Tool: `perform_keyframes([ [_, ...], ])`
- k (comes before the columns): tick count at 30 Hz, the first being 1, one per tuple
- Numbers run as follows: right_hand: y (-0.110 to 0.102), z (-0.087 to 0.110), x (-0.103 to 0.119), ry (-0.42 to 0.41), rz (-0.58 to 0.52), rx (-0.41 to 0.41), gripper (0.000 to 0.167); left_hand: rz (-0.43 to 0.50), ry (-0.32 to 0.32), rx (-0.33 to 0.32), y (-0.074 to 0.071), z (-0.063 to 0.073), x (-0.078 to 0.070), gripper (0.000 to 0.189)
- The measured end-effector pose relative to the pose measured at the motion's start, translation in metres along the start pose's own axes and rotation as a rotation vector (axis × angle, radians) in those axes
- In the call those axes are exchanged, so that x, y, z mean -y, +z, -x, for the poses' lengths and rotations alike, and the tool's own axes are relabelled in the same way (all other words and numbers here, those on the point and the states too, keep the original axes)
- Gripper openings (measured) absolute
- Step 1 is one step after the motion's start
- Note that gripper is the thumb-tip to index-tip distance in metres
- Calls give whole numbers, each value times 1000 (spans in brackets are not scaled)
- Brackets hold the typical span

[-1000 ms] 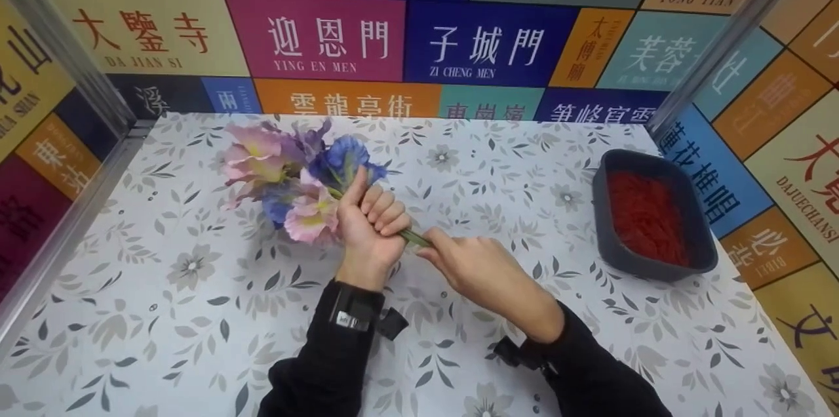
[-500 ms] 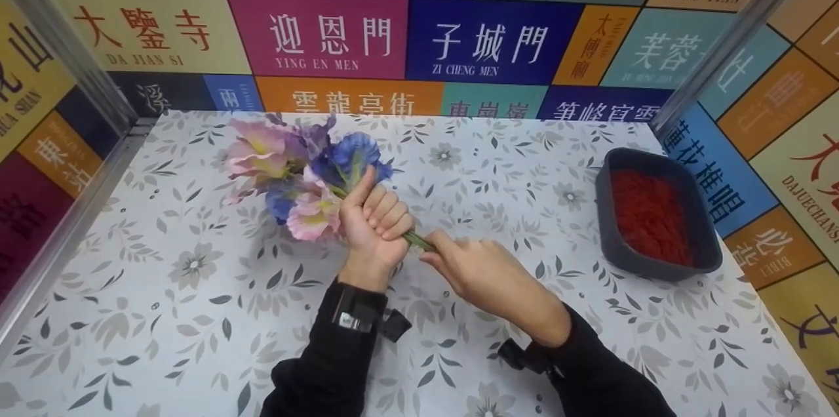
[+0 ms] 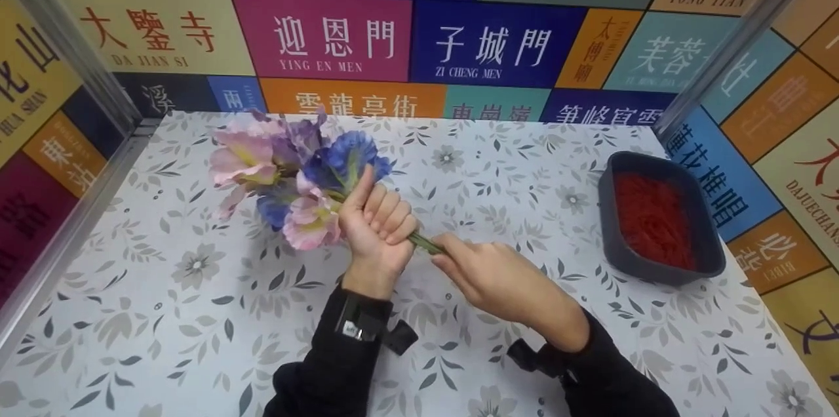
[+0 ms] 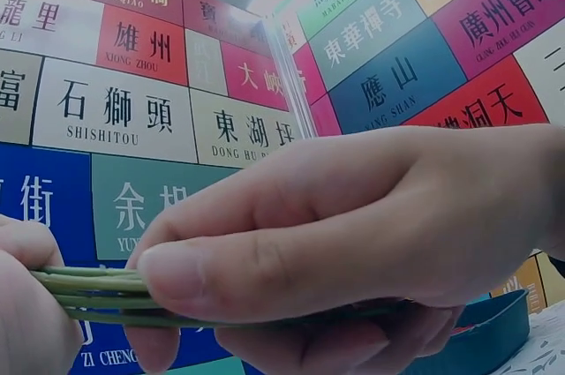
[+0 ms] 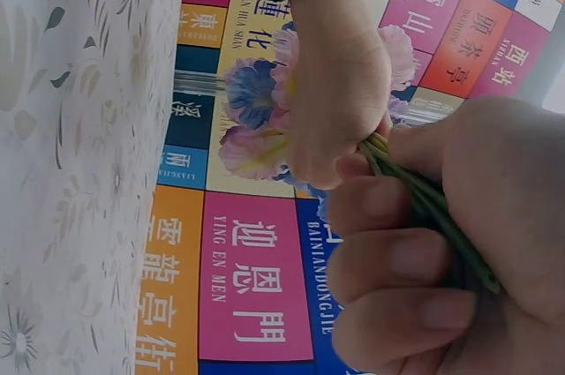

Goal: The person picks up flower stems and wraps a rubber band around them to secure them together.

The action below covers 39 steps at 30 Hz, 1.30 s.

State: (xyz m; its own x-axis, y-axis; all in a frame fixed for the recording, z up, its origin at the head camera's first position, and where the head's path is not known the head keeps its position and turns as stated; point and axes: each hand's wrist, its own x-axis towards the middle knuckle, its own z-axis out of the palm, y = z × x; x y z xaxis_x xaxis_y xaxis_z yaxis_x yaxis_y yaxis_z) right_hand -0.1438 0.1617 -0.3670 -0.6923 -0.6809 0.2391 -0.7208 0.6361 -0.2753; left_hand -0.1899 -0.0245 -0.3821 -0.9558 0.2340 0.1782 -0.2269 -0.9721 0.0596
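A bunch of artificial flowers (image 3: 246, 158) with pink, purple and blue petals is held above the table, heads toward the upper left. My left hand (image 3: 377, 227) grips the bundled stems just below the blooms, its thumb lying along them. Lower down, my right hand (image 3: 501, 276) pinches the green stems (image 3: 427, 244) between thumb and fingers. In the left wrist view, the right hand (image 4: 335, 234) curls over several stems (image 4: 97, 291). Seen from the right wrist, the stem ends (image 5: 450, 225) run into the right palm, and the left hand (image 5: 340, 93) holds beneath the flowers.
A dark grey plastic tub (image 3: 613, 253) holding red shredded material (image 3: 655, 220) stands at the table's right side. The table (image 3: 196, 325) has a leaf-and-flower patterned cover. Printed panels (image 3: 321, 37) and metal posts (image 3: 734, 43) enclose the back and sides.
Both hands keep hold of the flower stems. The flower heads have turned and shifted slightly to the left, and the right hand has moved a little to the right and down.
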Motion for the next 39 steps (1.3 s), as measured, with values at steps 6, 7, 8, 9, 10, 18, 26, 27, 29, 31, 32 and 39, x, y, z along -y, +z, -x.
perform_keyframes([
  [6,-22,7,-13,46,-28,41,30,27,74,-50,-1,0,-7,62],
  [7,-28,10,-18,71,-37,38,31,36,91,-62,-1,0,-9,63],
  [8,-35,13,-24,95,-47,27,31,46,106,-70,-1,0,-11,64],
  [9,-42,16,-31,121,-55,11,31,51,121,-78,-1,0,-14,64],
  [10,-49,20,-38,147,-62,-8,31,57,134,-84,-1,0,-16,64],
  [18,-93,60,-90,397,-5,-214,34,130,189,-78,0,1,-24,62],
  [26,-91,85,-159,827,-59,-40,61,158,189,-70,0,0,-24,61],
  [27,-88,87,-167,861,-70,12,63,159,189,-72,-1,0,-24,61],
  [29,-83,90,-179,912,-79,95,65,148,192,-77,-1,0,-24,61],
  [31,-77,93,-188,948,-86,152,65,137,195,-80,-1,-1,-24,61],
  [32,-74,94,-192,965,-91,167,66,131,197,-80,-1,-1,-24,61],
  [39,-49,97,-221,1031,-119,176,78,141,185,-91,-1,-1,-23,64],
])
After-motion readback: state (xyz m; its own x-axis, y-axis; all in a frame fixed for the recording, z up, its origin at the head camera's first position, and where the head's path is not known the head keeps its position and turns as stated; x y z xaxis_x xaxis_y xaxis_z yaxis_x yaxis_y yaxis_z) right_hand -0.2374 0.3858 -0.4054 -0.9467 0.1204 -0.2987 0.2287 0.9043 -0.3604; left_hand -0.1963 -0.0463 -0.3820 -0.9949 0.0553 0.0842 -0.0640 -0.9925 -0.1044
